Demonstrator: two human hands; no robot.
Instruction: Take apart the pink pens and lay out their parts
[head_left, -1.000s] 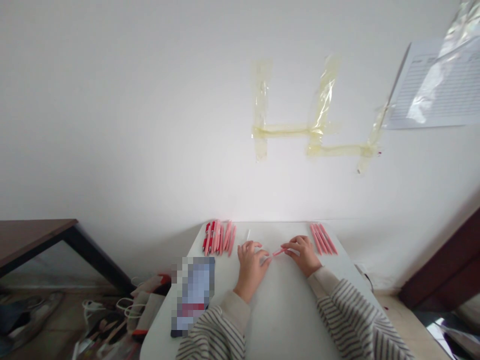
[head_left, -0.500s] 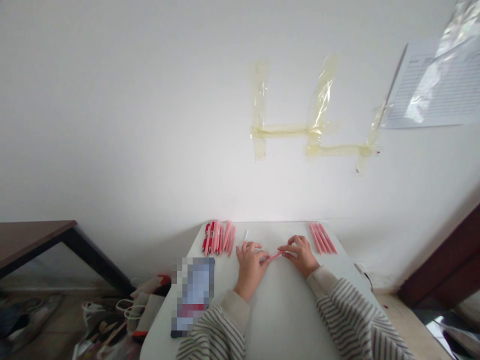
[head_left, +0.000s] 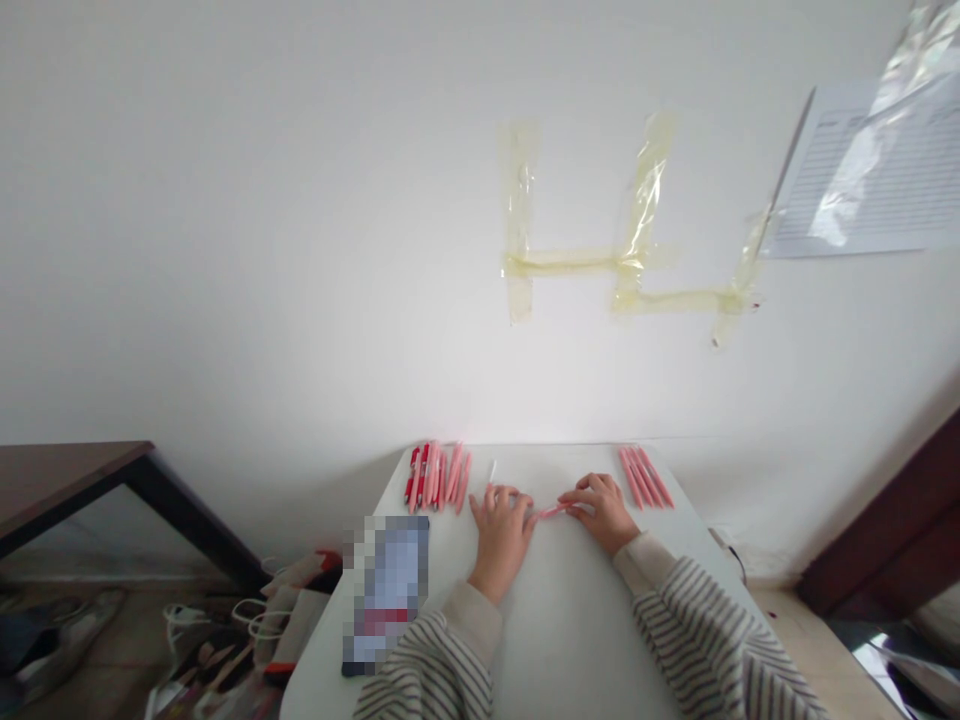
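Observation:
Both my hands rest near the far middle of a white table (head_left: 562,620). My left hand (head_left: 501,530) and my right hand (head_left: 606,510) each pinch one end of a pink pen (head_left: 553,511) held level between them, fingers closed. A row of pink and red pens (head_left: 437,476) lies at the far left of the table. Several more pink pens (head_left: 645,477) lie at the far right, just beyond my right hand. A small white piece (head_left: 493,470) lies beyond my left hand.
A phone with a blurred screen (head_left: 386,588) lies at the table's left edge. A dark table (head_left: 67,480) stands to the left, with bags and cords (head_left: 247,630) on the floor. Tape strips (head_left: 622,265) and a sheet of paper (head_left: 862,180) hang on the wall.
My hands have drawn a little closer together along the pink pen. A second ago only my right hand held it, with my left fingertips just at its end; both grip it now.

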